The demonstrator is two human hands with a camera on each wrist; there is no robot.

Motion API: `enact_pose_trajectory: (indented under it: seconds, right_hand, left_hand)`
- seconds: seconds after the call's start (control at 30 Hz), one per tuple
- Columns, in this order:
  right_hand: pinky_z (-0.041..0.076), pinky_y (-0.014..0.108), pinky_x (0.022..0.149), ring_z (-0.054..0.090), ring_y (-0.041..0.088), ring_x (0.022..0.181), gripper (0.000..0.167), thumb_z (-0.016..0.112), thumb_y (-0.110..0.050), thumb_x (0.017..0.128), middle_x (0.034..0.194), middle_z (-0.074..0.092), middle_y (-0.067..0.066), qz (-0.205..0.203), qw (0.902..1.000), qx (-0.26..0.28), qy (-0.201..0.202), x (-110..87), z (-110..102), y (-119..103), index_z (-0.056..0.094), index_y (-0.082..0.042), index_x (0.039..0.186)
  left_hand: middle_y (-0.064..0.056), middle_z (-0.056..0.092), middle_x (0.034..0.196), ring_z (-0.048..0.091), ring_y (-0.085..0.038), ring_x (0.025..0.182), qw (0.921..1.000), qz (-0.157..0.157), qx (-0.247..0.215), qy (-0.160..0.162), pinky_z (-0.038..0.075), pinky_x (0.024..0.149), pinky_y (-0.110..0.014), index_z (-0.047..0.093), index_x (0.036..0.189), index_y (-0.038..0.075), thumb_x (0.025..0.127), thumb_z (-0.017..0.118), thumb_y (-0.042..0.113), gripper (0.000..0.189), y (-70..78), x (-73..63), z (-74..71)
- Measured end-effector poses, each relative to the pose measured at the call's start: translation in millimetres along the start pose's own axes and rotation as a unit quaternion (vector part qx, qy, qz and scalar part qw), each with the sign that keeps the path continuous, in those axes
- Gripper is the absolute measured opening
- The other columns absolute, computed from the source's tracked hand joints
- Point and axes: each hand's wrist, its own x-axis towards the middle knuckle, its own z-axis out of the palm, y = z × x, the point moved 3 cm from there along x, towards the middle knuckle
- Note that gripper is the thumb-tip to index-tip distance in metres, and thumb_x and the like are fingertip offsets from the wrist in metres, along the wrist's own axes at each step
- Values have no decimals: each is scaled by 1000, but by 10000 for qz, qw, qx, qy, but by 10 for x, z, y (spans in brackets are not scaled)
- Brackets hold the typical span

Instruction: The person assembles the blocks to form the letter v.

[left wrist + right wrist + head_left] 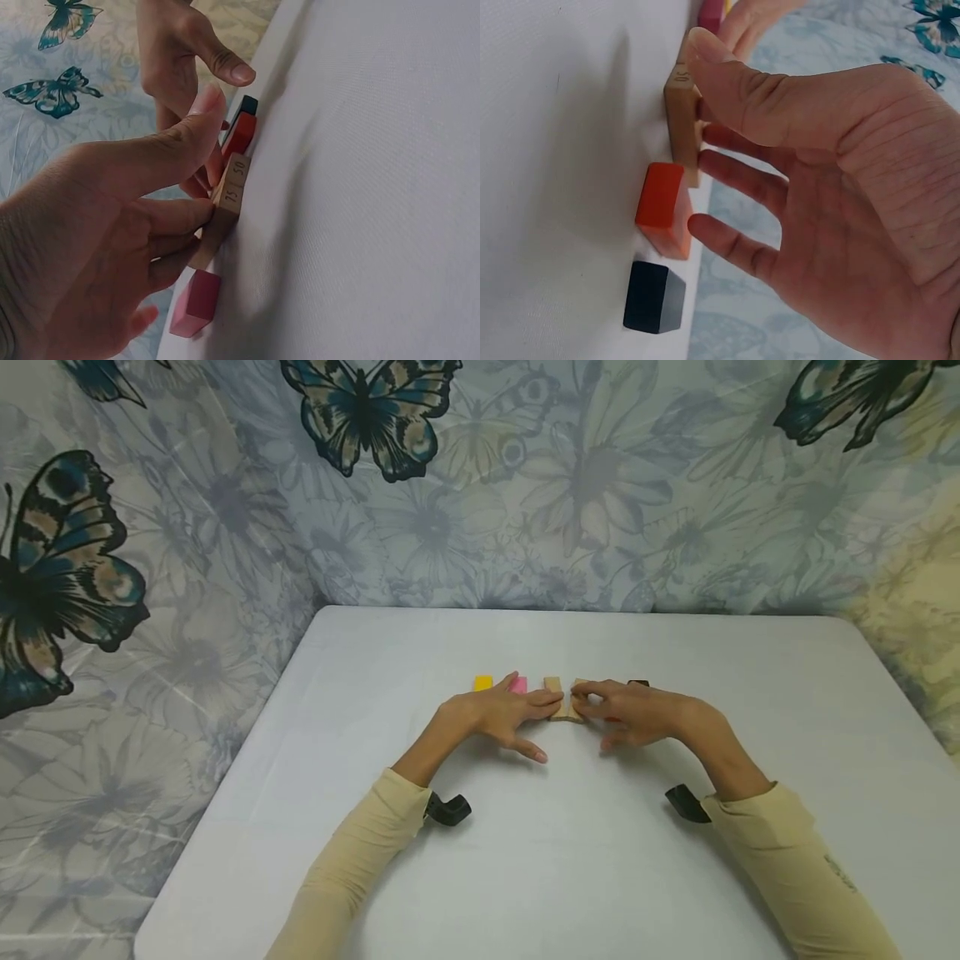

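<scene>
A pale wooden piece (567, 718) marked 75 and 50 lies on the table between both hands. From above it forms a U shape; whether it is one block or two butted together, I cannot tell. My left hand (506, 712) touches its left side with extended fingertips, thumb spread away. On the other side my right hand (637, 714) rests its fingertips against the wood (682, 124), and the thumb stands apart from the fingers. Beside the right fingers is an orange block (660, 202). A pink block (199, 304) lies by the left hand, partly covered in the head view.
A yellow block (483, 682) lies behind the left hand. Past the orange one sits a black block (649, 296). The white table (525, 860) meets a butterfly-printed cloth (480, 527) at the back. Black wrist mounts (450, 810) jut from both sleeves.
</scene>
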Motion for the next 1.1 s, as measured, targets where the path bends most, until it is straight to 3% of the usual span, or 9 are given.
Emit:
enact_pose_trajectory:
  seconds: [0.3, 0.5, 0.73, 0.93, 1.1]
  right_hand:
    - [47, 67, 108, 45, 48, 147, 69, 79, -28, 94, 166, 37, 23, 123, 9999, 30, 39, -36, -87, 45, 52, -7, 154]
    - [51, 64, 106, 65, 39, 124, 64, 82, -25, 91, 163, 43, 19, 275, 9990, 122, 327, -82, -96, 70, 59, -13, 149]
    - [42, 74, 109, 50, 50, 144, 62, 79, -30, 94, 167, 37, 24, 376, 9990, 235, -31, -87, -42, 64, 58, -12, 149]
    - [44, 73, 107, 54, 49, 140, 63, 82, -32, 91, 166, 39, 22, 316, 9993, 184, -25, -40, -54, 54, 61, -13, 147]
    - [41, 75, 108, 52, 51, 141, 67, 83, -36, 89, 167, 37, 22, 307, 9989, 334, -104, 8, -47, 24, 60, -13, 148]
  left_hand:
    - [5, 5, 179, 11, -14, 166, 9999, 21, 38, 137, -8, 133, -61, 17, 169, 21, 96, 58, 71, 98, -4, 59, -63]
    - [0, 1, 180, 5, -14, 167, 9996, 26, -37, 279, -8, 133, -60, 14, 169, 19, 96, 61, 69, 100, -10, 60, -85]
    - [0, 1, 179, 1, -16, 167, 9999, 118, 49, 37, -9, 133, -60, 14, 169, 18, 97, 57, 70, 99, 33, 86, -20]
    - [4, -1, 179, 2, -13, 166, 9997, -126, 201, -64, -9, 133, -58, 12, 169, 21, 97, 56, 71, 98, 37, 73, -25]
    - [-1, 1, 179, 3, -17, 167, 9998, -100, 137, -66, -5, 133, -61, 15, 169, 18, 97, 58, 69, 97, 16, 24, -4]
